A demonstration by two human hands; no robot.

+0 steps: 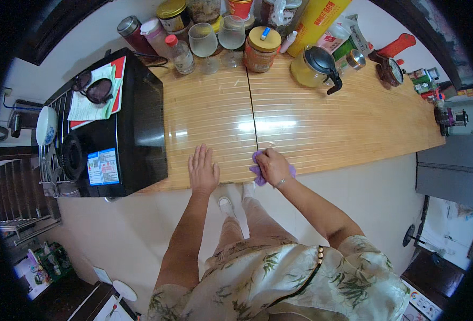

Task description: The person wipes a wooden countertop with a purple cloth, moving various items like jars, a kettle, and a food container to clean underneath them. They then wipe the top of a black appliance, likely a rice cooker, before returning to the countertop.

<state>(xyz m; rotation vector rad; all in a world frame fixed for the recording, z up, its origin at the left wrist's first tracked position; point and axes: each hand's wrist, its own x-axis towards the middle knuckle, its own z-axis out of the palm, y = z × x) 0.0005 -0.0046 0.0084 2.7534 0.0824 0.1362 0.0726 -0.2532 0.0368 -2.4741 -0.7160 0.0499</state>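
Wiping of the wooden surface (pixel 210 117) appears to be under way, judging by the purple cloth (pixel 258 175) held against it. The cloth is located at the near edge of the surface, at the centre of the frame, just beside the lower end of the dark seam (pixel 251 96). It is bunched beneath the right hand (pixel 274 167), whose fingers are curled and closed on it; cloth is exposed at both sides of the hand. The left hand (pixel 202 170) is laid palm down near the same edge, left of centre, with the fingers extended and slightly spread; nothing is held by it.

Which portions have been wiped cannot be determined: the bright streaks on the surface may be lamp reflections or moisture. A small pale mark (pixel 271 144) is visible just above the right hand; its nature cannot be told. Completion is not indicated, since the cloth is in use.

The jug (pixel 306 69), the yellow-lidded jar (pixel 261 51) and two goblets (pixel 203 40) are stood along the top of the frame. The spots beneath them, and beneath the black appliance (pixel 143 112) at left, are judged to be unreached.
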